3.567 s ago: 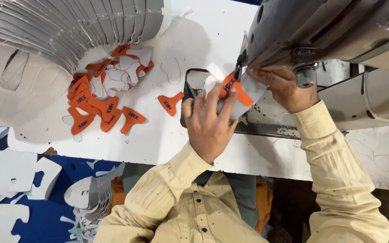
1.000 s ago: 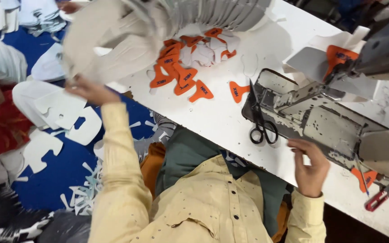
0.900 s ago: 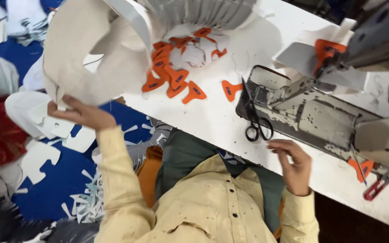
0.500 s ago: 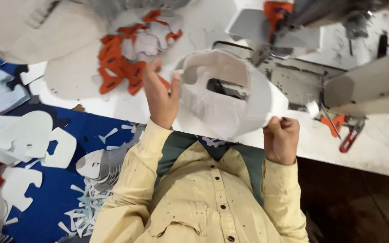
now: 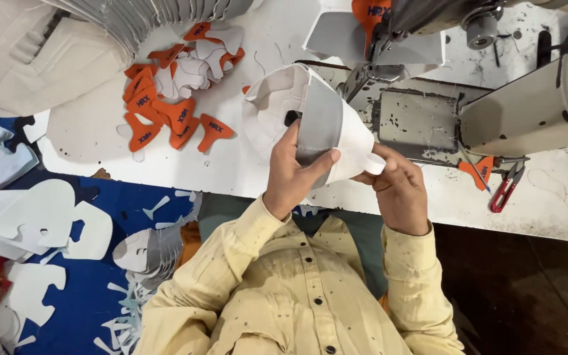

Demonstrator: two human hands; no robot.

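Both of my hands hold one folded white and grey shoe-upper piece (image 5: 310, 118) above the white table's (image 5: 231, 164) front edge. My left hand (image 5: 297, 174) grips its grey strip, with the thumb on top. My right hand (image 5: 399, 187) pinches the piece's white tab at the right. A grey sewing machine (image 5: 468, 98) stands just behind the piece, and another grey piece with an orange tab (image 5: 369, 26) lies under its needle.
A heap of orange tabs (image 5: 172, 112) lies on the table at the left. A fanned stack of grey pieces (image 5: 152, 20) runs along the back. Red-handled snips (image 5: 506, 187) rest at the right. White cut pieces (image 5: 34, 223) cover the blue floor at the left.
My left hand reached to the stack at the left, brought a white piece in front of me, and both hands have now folded it in front of the machine.
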